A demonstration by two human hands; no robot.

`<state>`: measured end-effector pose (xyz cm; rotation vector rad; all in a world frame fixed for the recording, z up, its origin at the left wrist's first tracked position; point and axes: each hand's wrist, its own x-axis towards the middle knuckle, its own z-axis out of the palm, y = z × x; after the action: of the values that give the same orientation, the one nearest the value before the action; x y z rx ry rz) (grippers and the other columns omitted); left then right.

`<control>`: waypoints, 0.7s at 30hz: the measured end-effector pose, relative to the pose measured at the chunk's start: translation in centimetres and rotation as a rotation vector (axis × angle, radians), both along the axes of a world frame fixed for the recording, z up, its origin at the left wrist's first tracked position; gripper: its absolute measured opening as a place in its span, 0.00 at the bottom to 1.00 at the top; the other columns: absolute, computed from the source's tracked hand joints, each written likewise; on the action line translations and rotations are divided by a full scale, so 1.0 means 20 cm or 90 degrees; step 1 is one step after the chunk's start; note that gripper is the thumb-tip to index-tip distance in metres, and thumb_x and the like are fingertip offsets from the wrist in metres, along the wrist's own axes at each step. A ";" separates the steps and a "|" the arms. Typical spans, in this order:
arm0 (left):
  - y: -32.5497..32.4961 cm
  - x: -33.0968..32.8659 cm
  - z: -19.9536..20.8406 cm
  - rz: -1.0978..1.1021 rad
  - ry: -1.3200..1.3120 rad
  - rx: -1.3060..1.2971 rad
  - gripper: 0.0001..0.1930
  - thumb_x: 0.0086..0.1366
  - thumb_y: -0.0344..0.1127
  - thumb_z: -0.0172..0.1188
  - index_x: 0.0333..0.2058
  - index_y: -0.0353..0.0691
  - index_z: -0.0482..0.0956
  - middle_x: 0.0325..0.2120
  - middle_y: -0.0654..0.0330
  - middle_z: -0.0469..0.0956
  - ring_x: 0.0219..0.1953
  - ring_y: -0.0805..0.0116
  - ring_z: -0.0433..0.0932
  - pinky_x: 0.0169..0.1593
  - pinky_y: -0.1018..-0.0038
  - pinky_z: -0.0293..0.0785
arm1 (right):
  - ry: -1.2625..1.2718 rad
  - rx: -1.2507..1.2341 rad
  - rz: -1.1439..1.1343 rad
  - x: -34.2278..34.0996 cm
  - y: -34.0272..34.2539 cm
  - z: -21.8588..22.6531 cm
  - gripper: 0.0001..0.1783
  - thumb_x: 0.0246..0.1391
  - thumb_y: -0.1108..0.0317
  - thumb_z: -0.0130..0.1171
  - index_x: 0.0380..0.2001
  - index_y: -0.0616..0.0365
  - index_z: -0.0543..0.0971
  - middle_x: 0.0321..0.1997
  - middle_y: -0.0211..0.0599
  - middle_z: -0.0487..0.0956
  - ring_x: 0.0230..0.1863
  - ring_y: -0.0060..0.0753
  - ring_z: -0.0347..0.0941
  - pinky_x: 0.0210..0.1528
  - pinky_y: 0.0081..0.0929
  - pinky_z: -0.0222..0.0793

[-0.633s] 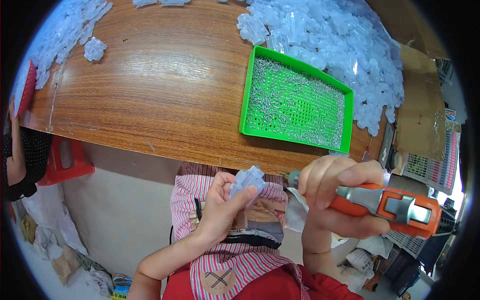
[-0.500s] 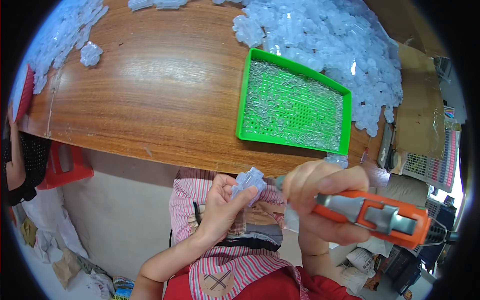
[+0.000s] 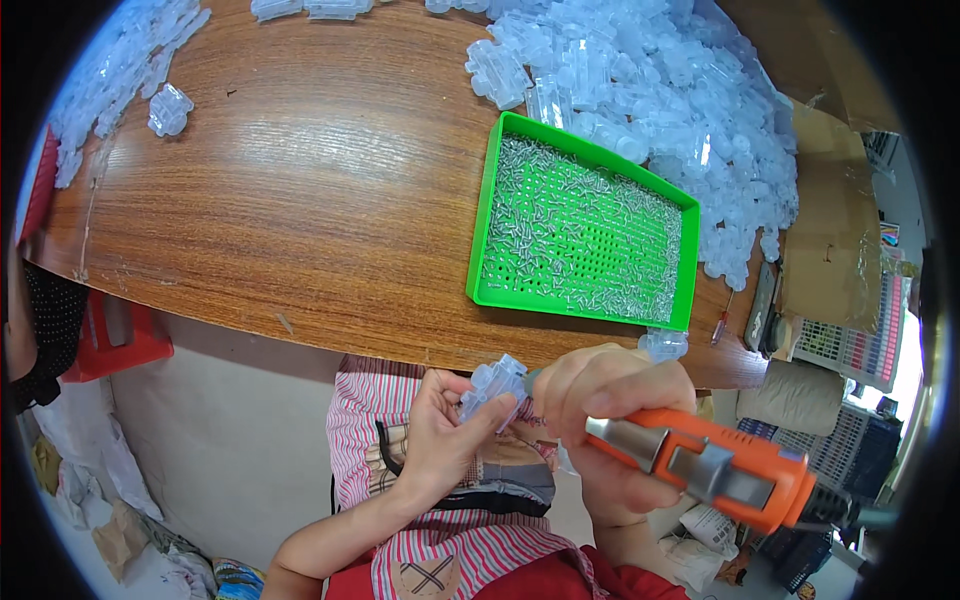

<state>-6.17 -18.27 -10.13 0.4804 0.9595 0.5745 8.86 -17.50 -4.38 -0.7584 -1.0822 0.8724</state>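
A clear plastic part [image 3: 492, 391] is pinched between the thumb and fingers of my left hand [image 3: 447, 430], just off the table's front edge. My right hand [image 3: 618, 410] is wrapped round an orange electric screwdriver [image 3: 715, 468] with silver-grey fittings. Its front end points left and reaches the right side of the clear part; my fingers hide most of the tip, so contact is hard to judge. Beyond my hands, a green perforated tray [image 3: 483, 240] full of small silver screws [image 3: 530, 200] lies on the wooden table [image 3: 300, 200].
A big heap of clear plastic parts [image 3: 640, 80] covers the table's far right, with cardboard [image 3: 830, 220] beside it. A red-handled screwdriver [image 3: 720, 328] lies near the right edge. One loose part [image 3: 170, 110] is at far left. Another person's arm [image 3: 20, 330] and a red stool [image 3: 120, 340] show left.
The orange screwdriver and my right hand have moved left and a little down, bringing the tool's tip up to the clear part. My left hand keeps its hold.
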 end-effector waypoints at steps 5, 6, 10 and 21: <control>0.03 0.01 0.01 -0.018 -0.014 -0.024 0.16 0.58 0.26 0.66 0.36 0.35 0.64 0.28 0.60 0.76 0.28 0.82 0.74 0.29 0.85 0.71 | -0.032 -0.033 -0.037 -0.03 0.00 0.04 0.37 0.41 0.36 0.66 0.35 0.60 0.68 0.17 0.36 0.71 0.17 0.30 0.68 0.20 0.27 0.66; 0.03 0.02 0.02 -0.011 -0.009 -0.011 0.16 0.58 0.26 0.65 0.36 0.35 0.64 0.27 0.61 0.76 0.28 0.82 0.74 0.29 0.86 0.71 | -0.063 -0.098 -0.059 -0.04 -0.01 0.05 0.38 0.40 0.30 0.62 0.34 0.56 0.67 0.16 0.32 0.70 0.17 0.30 0.67 0.20 0.28 0.66; 0.04 0.01 0.02 -0.014 -0.008 0.005 0.15 0.59 0.26 0.65 0.36 0.35 0.64 0.27 0.61 0.76 0.27 0.82 0.74 0.29 0.86 0.71 | -0.097 -0.087 -0.044 -0.04 0.01 0.07 0.38 0.40 0.31 0.63 0.34 0.56 0.67 0.16 0.31 0.70 0.17 0.30 0.68 0.21 0.28 0.66; 0.11 -0.05 0.10 -0.071 -0.073 -0.082 0.16 0.62 0.27 0.61 0.41 0.34 0.61 0.38 0.54 0.75 0.38 0.71 0.79 0.43 0.74 0.80 | 0.028 -0.085 -0.115 0.05 0.07 0.18 0.40 0.53 0.36 0.56 0.52 0.59 0.60 0.16 0.33 0.68 0.14 0.28 0.65 0.19 0.30 0.66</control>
<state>-7.16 -16.16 -8.10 0.3793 0.8491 0.4316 9.93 -16.02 -0.84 -0.9294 -0.9075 0.8093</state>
